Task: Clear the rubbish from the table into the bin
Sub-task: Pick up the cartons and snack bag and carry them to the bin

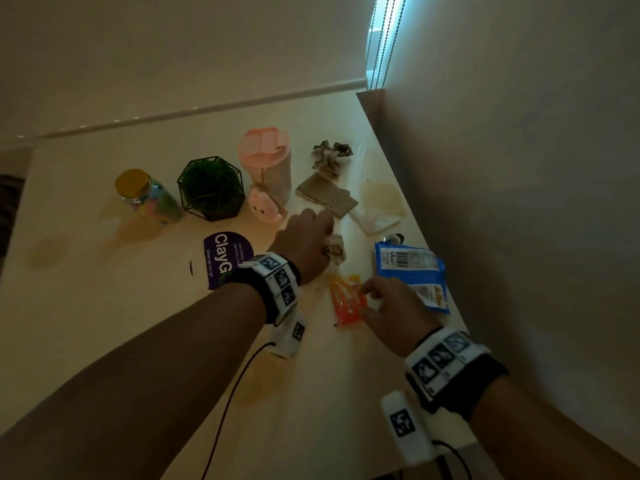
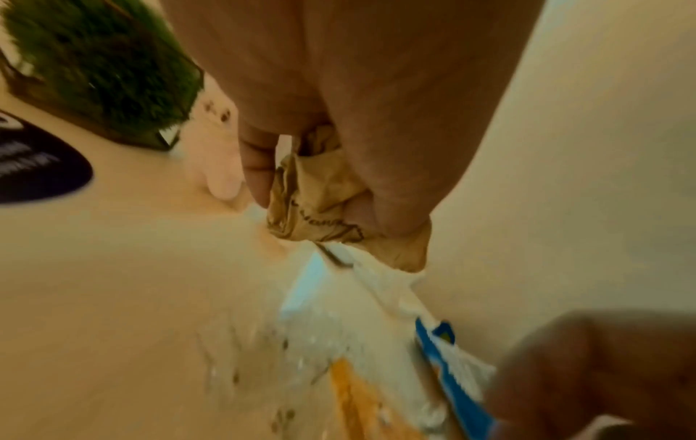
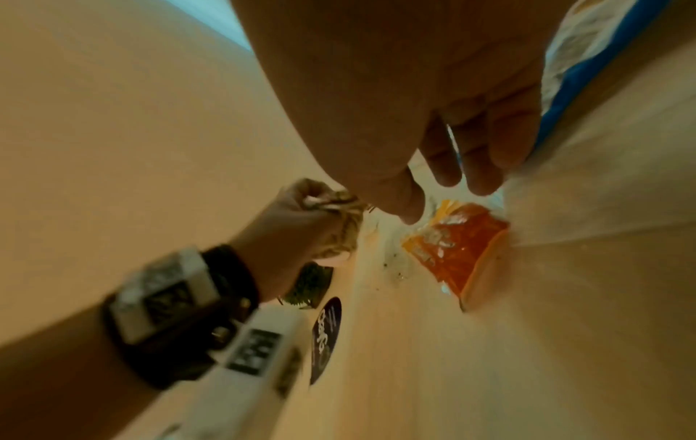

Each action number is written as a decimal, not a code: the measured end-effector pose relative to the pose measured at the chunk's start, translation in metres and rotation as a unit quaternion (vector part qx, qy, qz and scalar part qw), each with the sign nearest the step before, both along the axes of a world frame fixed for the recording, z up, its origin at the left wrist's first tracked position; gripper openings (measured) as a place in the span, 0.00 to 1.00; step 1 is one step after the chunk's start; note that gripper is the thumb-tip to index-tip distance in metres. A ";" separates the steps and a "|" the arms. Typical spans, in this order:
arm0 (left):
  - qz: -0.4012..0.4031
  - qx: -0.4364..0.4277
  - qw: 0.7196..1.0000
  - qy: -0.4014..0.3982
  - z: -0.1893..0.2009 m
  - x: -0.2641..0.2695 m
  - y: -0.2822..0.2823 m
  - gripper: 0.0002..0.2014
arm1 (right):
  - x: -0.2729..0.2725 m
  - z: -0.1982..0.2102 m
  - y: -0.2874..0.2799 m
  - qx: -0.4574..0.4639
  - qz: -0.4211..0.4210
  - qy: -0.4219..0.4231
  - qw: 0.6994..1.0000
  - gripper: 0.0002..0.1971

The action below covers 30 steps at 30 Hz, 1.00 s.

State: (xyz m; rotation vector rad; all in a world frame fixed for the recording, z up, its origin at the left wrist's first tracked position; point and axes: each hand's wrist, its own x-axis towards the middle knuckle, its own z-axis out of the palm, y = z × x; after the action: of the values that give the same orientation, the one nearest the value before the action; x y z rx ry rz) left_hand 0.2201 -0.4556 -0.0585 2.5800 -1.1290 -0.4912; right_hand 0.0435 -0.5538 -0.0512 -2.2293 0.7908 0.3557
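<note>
At frame centre, left hand (image 1: 306,242) grips crumpled brown paper (image 2: 320,193) above the table (image 1: 104,306); right hand (image 1: 391,306), fingers loosely spread and holding nothing, hovers just over orange wrapper (image 1: 346,301), blue packet (image 1: 412,271) beside, right.

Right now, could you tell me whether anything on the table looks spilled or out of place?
Yes: crumbs and specks lie scattered on the table beside the orange wrapper, and yellowish stains mark the surface near the jar.
</note>
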 end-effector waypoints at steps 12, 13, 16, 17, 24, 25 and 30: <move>0.164 -0.172 0.956 0.172 0.044 -0.005 0.096 0.13 | 0.053 -0.033 0.014 -0.131 0.102 0.069 0.984 0.12; 0.177 -0.171 0.946 0.213 0.044 -0.009 0.097 0.10 | 0.055 -0.034 0.014 -0.119 0.100 0.059 0.986 0.08; 0.192 -0.163 0.931 0.264 0.043 -0.015 0.092 0.05 | 0.051 -0.031 0.014 -0.071 0.093 0.028 0.993 0.07; 0.188 -0.164 0.929 0.272 0.043 -0.015 0.089 0.04 | 0.048 -0.028 0.014 -0.048 0.089 0.020 0.995 0.10; 0.017 -0.052 0.990 0.127 0.021 0.000 0.051 0.08 | 0.009 0.021 -0.009 0.131 0.019 0.030 0.991 0.25; -0.017 -0.023 0.993 0.116 0.017 -0.001 0.044 0.10 | 0.002 0.028 -0.015 0.137 0.016 0.033 0.990 0.23; -0.135 0.146 0.977 0.077 0.001 -0.013 0.016 0.11 | -0.023 0.039 -0.051 0.175 -0.067 -0.050 0.981 0.03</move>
State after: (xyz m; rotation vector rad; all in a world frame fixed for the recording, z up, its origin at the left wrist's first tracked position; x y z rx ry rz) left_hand 0.2070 -0.4399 -0.0575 2.5772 -1.4544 -0.9683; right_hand 0.0204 -0.6049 -0.0118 -1.8413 0.7568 0.2884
